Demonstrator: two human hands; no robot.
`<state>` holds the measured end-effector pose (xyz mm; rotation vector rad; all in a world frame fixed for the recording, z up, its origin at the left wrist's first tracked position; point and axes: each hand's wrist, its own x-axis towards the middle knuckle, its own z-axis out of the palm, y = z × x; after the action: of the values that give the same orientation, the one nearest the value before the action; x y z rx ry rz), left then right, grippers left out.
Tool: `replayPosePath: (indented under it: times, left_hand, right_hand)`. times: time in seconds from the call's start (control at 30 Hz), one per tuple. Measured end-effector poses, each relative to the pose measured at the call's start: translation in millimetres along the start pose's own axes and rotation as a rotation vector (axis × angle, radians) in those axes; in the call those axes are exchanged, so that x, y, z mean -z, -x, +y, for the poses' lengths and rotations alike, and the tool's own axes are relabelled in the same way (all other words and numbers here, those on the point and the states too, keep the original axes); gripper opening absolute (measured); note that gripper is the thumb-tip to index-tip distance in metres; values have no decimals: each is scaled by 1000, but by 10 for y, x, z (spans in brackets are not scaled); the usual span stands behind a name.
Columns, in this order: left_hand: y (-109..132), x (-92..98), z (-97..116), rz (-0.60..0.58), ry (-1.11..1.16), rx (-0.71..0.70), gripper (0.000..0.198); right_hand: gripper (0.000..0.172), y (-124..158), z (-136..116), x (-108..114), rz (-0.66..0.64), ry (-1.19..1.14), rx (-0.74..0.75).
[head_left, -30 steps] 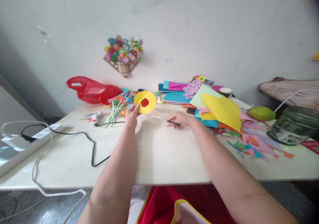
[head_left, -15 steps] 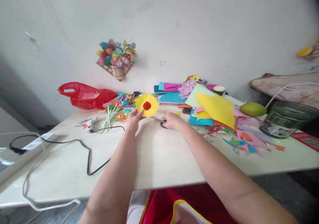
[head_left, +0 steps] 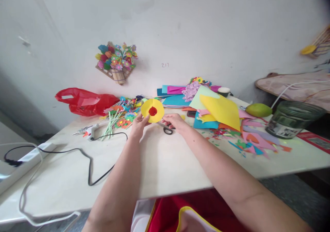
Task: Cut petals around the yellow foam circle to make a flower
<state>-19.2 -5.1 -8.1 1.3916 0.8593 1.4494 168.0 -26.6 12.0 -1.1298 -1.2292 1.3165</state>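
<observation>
- On the far left of the desk (head_left: 167, 163), a white power strip (head_left: 38, 158) is lying lengthwise, and a black cord (head_left: 90, 170) is looping from it toward the left forearm; a forearm catching that loop could be dragging it.
- Farther in, a red bag (head_left: 87, 103) is resting at the back, and a glue gun (head_left: 90, 133) is lying just left of pale green stems (head_left: 112, 122). I cannot tell whether it is heating; if so, a careless brush could be burning skin.
- Near the middle, the left hand (head_left: 140, 124) is pinching a yellow disc (head_left: 152, 103) by its lower left edge, thumb in front of it, holding it raised above the desk with its red centre (head_left: 153, 111) showing. Being thin and held at one edge, it could be bending or slipping if the pinch were loosening.
- Just right of it, the right hand (head_left: 172, 121) is grasping black-handled scissors (head_left: 168, 131), apparently loosely, one loop hanging below the fingers. The blades are not showing clearly; swinging, they could be nicking the disc or the left fingers.
- Farther right, coloured sheets (head_left: 221, 111) and scraps (head_left: 254, 144) are lying near the right forearm; a wide elbow could be scattering them.
</observation>
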Motion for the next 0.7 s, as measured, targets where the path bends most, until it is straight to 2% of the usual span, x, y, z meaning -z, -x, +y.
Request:
replayPosePath:
  times: [0.17, 0.43, 0.57, 0.7]
  left_hand:
    - [1, -5, -3, -23, -9, 0, 44]
    - [37, -30, 33, -35, 4, 43, 50]
    - [41, -42, 36, 5, -20, 73, 57]
    - [2, -45, 6, 68, -43, 65, 53]
  right_hand:
    - [7, -36, 31, 8, 16, -103, -22]
    - [12, -70, 63, 23, 39, -84, 30]
    - [10, -41, 38, 13, 31, -48, 23]
    - [10, -23, 24, 7, 25, -10, 31]
